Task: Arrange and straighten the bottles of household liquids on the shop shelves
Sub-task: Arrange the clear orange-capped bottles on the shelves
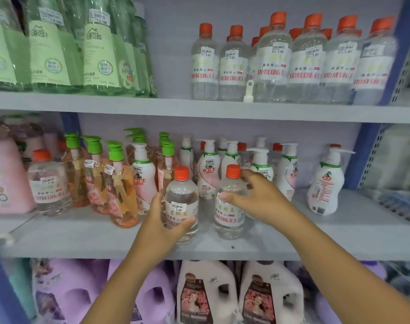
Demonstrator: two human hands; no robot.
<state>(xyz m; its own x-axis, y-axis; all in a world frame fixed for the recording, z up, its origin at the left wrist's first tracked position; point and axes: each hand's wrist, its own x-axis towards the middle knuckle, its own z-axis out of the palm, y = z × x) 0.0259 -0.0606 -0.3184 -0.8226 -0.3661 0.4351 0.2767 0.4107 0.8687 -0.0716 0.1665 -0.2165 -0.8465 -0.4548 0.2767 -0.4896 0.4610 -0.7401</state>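
Left hand point(163, 219), centre frame: fingers and thumb curled round the lower body of a clear orange-capped bottle point(181, 202), firm wrap over the label. Right hand point(257, 195), just right of centre: thumb on the front shoulder of a second clear orange-capped bottle point(229, 202), fingers reaching behind its neck; partly spread, looks like a loose hold, contact at the back is hidden. Both bottles upright at the front of the middle shelf point(222, 250), near each other, not touching. Judgement: full of liquid, so moderately heavy; thin plastic gives under squeeze, smooth wall is slippery. Best held at mid-body over the label, not the cap. White pump bottles point(289, 169) behind; matching clear bottles point(271, 59) at upper right.
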